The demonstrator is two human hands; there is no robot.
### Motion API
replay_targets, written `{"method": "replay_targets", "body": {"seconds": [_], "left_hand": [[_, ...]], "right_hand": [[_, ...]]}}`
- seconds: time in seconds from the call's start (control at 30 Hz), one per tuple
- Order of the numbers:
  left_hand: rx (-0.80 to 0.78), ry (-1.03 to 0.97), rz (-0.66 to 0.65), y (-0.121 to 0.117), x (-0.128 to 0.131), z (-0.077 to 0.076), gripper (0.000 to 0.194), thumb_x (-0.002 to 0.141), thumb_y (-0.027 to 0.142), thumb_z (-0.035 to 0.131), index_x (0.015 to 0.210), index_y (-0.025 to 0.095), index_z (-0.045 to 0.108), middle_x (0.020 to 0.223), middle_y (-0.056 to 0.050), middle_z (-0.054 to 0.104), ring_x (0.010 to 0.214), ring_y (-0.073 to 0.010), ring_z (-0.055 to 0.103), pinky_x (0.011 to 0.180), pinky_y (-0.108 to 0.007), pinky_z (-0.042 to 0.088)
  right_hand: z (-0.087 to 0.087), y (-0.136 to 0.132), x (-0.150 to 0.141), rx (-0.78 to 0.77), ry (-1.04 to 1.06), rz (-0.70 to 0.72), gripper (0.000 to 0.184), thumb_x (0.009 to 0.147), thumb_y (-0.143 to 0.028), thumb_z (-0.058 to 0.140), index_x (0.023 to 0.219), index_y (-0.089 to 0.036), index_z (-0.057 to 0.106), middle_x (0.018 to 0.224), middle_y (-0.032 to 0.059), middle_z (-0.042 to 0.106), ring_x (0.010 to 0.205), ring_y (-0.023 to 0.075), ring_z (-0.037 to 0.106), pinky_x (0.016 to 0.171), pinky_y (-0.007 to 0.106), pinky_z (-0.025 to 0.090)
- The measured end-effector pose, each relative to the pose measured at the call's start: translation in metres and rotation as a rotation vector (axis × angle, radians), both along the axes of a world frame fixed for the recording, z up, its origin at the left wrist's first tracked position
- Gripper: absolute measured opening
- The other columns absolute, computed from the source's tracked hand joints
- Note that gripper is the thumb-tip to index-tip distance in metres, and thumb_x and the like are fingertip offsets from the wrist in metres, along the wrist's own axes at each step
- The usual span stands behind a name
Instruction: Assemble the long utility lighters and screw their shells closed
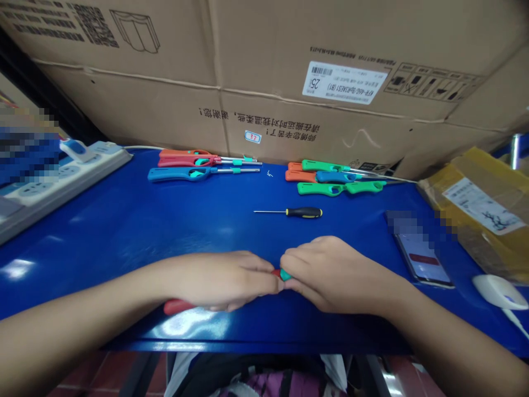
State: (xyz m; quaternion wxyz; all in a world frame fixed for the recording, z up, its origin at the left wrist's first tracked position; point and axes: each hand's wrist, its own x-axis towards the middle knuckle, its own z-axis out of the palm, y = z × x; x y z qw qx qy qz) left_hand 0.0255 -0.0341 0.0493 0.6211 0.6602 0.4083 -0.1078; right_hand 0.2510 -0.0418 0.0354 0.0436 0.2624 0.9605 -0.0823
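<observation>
My left hand [231, 280] is wrapped round a red long-nosed gas lighter [177, 306] near the table's front edge, its handle end sticking out below the palm. Closed round the lighter's front end is my right hand [336, 273], which hides the rod. A green collar [285, 274] shows between the two hands, whose fingertips nearly touch. Beyond the hands lies a black and yellow screwdriver [303, 212], its tip pointing left.
On the blue table [194, 220], lighters lie in a left group with a blue lighter [177, 173] and a right group with a green lighter [320, 188]. A cardboard box [256, 71] stands behind. A power strip [49, 179] is left; a phone [425, 256] and white mouse-like device [500, 292] are right.
</observation>
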Motion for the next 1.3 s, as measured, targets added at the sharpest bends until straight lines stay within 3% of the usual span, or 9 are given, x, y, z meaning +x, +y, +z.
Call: {"method": "replay_targets", "body": {"seconds": [0.07,0.17,0.4,0.5,0.83,1.03,1.13,1.2,1.3], "left_hand": [[0.288,0.089,-0.025,-0.006,0.001,-0.003,0.043,0.094,0.058,0.045,0.079,0.02,0.056,0.074,-0.001,0.06,0.057,-0.0138,0.05,0.053,-0.028,0.034],[0.455,0.156,-0.045,-0.013,0.003,-0.008,0.046,0.095,0.06,0.041,0.089,0.02,0.062,0.083,-0.004,0.066,0.062,-0.0168,0.057,0.055,-0.029,0.035],[0.37,0.044,-0.069,-0.011,0.001,-0.002,0.053,0.099,0.062,0.033,0.116,0.027,0.069,0.091,-0.004,0.07,0.087,-0.0238,0.067,0.071,-0.031,0.045],[0.375,0.062,-0.066,-0.011,-0.001,0.003,0.053,0.097,0.063,0.033,0.113,0.029,0.07,0.094,-0.004,0.07,0.09,-0.0249,0.067,0.077,-0.033,0.046],[0.413,0.067,-0.086,-0.013,-0.003,0.007,0.052,0.098,0.061,0.033,0.097,0.027,0.072,0.088,-0.004,0.07,0.081,-0.0231,0.066,0.071,-0.032,0.046],[0.463,0.067,-0.127,-0.013,-0.007,0.006,0.047,0.101,0.056,0.033,0.099,0.029,0.071,0.091,-0.003,0.07,0.087,-0.022,0.068,0.071,-0.03,0.046],[0.51,0.071,-0.13,-0.014,-0.007,0.003,0.047,0.101,0.056,0.034,0.093,0.027,0.069,0.085,-0.002,0.07,0.075,-0.0195,0.068,0.061,-0.028,0.043],[0.621,0.103,-0.149,-0.013,-0.004,-0.001,0.047,0.102,0.057,0.034,0.089,0.024,0.065,0.076,-0.002,0.068,0.06,-0.0178,0.065,0.051,-0.028,0.038],[0.981,0.174,-0.282,-0.007,0.004,-0.008,0.038,0.102,0.052,0.04,0.091,0.02,0.059,0.069,-0.002,0.066,0.053,-0.0199,0.061,0.047,-0.03,0.032]], "right_hand": [[-0.004,-0.001,-0.002,0.01,0.001,-0.013,0.026,0.106,-0.036,0.038,0.095,-0.019,0.055,0.089,0.0022,0.065,0.073,0.0185,0.057,0.059,0.033,0.022],[-0.01,-0.001,-0.005,0.061,-0.002,-0.01,0.019,0.105,-0.028,0.04,0.097,-0.019,0.054,0.089,0.0025,0.065,0.071,0.0186,0.057,0.058,0.033,0.022],[-0.007,0.001,0.0,0.15,0.029,0.048,0.012,0.101,-0.025,0.052,0.091,-0.02,0.054,0.079,-0.0009,0.061,0.067,0.0176,0.055,0.058,0.033,0.022],[-0.001,-0.001,0.001,0.162,0.034,0.048,0.013,0.101,-0.027,0.053,0.09,-0.02,0.054,0.077,-0.0018,0.06,0.066,0.0173,0.054,0.057,0.033,0.022],[0.0,-0.003,0.0,0.18,0.033,0.026,0.017,0.101,-0.03,0.055,0.087,-0.021,0.052,0.074,-0.0031,0.058,0.064,0.0172,0.054,0.056,0.033,0.019],[0.0,-0.004,0.0,0.113,0.043,0.017,0.019,0.104,-0.03,0.048,0.088,-0.021,0.052,0.075,-0.0025,0.06,0.065,0.0168,0.054,0.056,0.033,0.02],[0.0,-0.002,0.001,0.048,0.028,-0.004,0.024,0.106,-0.033,0.043,0.088,-0.02,0.053,0.076,-0.0013,0.06,0.066,0.0168,0.054,0.056,0.033,0.021],[0.001,0.001,0.002,-0.032,0.028,-0.039,0.026,0.107,-0.035,0.039,0.091,-0.02,0.054,0.082,0.0005,0.062,0.069,0.017,0.054,0.058,0.032,0.024],[0.006,0.009,0.004,-0.269,0.072,-0.148,0.021,0.105,-0.032,0.041,0.092,-0.02,0.052,0.088,0.0013,0.062,0.071,0.0155,0.052,0.062,0.031,0.03]]}}
